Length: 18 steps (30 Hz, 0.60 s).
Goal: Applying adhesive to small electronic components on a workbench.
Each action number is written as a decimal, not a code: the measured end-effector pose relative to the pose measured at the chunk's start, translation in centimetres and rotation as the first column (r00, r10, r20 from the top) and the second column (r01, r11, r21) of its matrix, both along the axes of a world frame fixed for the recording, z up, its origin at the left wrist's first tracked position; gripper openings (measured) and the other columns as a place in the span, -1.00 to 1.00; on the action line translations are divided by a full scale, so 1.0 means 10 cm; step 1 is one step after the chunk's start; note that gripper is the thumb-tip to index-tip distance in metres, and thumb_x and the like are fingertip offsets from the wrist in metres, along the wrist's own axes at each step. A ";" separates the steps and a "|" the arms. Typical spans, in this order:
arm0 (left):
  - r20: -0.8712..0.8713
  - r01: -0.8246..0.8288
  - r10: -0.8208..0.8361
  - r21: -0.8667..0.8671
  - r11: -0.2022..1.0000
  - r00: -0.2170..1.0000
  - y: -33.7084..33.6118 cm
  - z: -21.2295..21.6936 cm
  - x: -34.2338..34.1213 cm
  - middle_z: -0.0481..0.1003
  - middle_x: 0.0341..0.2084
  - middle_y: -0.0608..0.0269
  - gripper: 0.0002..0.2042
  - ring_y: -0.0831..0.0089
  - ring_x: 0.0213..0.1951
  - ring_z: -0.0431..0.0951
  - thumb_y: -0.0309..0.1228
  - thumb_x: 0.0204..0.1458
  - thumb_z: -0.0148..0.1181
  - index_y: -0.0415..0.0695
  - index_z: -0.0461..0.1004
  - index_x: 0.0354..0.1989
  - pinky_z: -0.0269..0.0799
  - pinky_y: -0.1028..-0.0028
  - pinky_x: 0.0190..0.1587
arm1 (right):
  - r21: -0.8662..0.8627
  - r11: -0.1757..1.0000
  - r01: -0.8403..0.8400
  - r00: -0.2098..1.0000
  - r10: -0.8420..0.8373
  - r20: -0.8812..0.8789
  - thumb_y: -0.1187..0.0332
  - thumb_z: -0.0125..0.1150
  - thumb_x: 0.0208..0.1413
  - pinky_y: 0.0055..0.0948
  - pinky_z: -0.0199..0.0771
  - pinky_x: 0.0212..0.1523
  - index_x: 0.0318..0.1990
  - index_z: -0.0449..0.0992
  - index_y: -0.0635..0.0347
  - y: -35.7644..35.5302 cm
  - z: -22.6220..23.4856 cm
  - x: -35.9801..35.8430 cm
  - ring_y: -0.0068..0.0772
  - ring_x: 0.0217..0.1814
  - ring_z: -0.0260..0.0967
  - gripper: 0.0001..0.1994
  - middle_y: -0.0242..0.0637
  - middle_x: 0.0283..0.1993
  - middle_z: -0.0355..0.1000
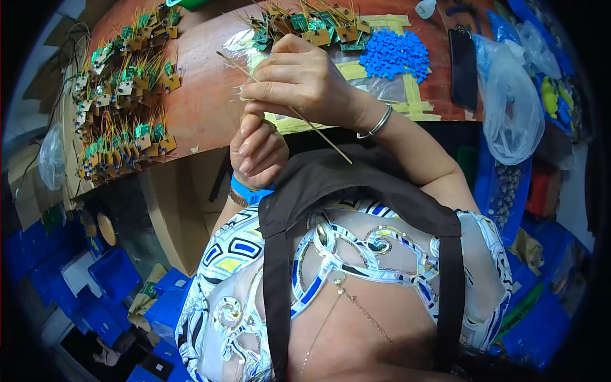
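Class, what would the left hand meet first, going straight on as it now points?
The left hand would probably meet the right hand, just ahead; depth is unclear, so they may be touching.

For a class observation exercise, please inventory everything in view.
circuit boards: many, green and brown, table, left and top
small parts: many, blue, table, right
flat slab: one, black, right of parts
thin stick: one, tan, in right hand
table: one, reddish, top
plastic bags: several, clear, both sides
bins: several, blue, lower sides
cardboard box: one, brown, below table
apron: one, dark, torso
shirt: one, multicoloured, torso
left hand: one, bare, centre
right hand: one, bare, centre
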<state>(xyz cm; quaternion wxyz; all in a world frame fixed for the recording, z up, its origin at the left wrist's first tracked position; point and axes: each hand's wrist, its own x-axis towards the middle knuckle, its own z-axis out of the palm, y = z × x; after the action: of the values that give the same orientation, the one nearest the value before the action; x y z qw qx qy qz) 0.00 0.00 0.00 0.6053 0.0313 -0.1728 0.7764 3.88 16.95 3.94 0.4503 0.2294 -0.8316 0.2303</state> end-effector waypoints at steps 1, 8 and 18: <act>-0.011 -0.001 0.001 -0.006 1.000 1.000 0.00 0.00 0.00 0.42 -0.66 0.23 -0.86 0.55 -0.78 0.39 -0.52 0.24 -0.15 -0.22 0.33 -0.36 0.30 0.71 -0.82 | -0.005 1.000 -0.016 1.000 0.016 0.003 0.24 0.35 -0.03 -0.43 0.38 -0.26 -0.30 0.57 0.09 0.00 0.01 -0.01 -0.45 -0.34 0.46 -0.81 -0.39 -0.40 0.50; -0.076 -0.024 0.022 -0.031 0.999 0.997 -0.01 0.03 0.01 0.40 -0.68 0.25 -0.85 0.57 -0.77 0.36 -0.51 0.24 -0.15 -0.21 0.32 -0.37 0.26 0.71 -0.82 | -0.043 0.997 -0.059 0.998 0.059 -0.002 0.25 0.36 -0.04 -0.42 0.38 -0.26 -0.32 0.57 0.10 0.00 0.01 -0.01 -0.45 -0.34 0.46 -0.81 -0.39 -0.40 0.49; -0.187 -0.043 0.020 -0.118 0.992 0.982 -0.07 0.02 -0.02 0.38 -0.69 0.24 -0.83 0.58 -0.77 0.32 -0.47 0.25 -0.18 -0.20 0.33 -0.36 0.21 0.69 -0.82 | 0.046 0.987 -0.154 0.987 0.151 0.056 0.26 0.33 -0.06 -0.40 0.36 -0.21 -0.39 0.55 0.14 0.08 0.09 -0.03 -0.43 -0.28 0.46 -0.83 -0.40 -0.42 0.48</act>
<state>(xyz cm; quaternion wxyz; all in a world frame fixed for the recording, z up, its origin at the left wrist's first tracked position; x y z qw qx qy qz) -0.20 -0.75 0.17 0.6072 0.0691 -0.0677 0.7886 3.61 17.76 4.89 0.4038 0.2974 -0.8286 0.2490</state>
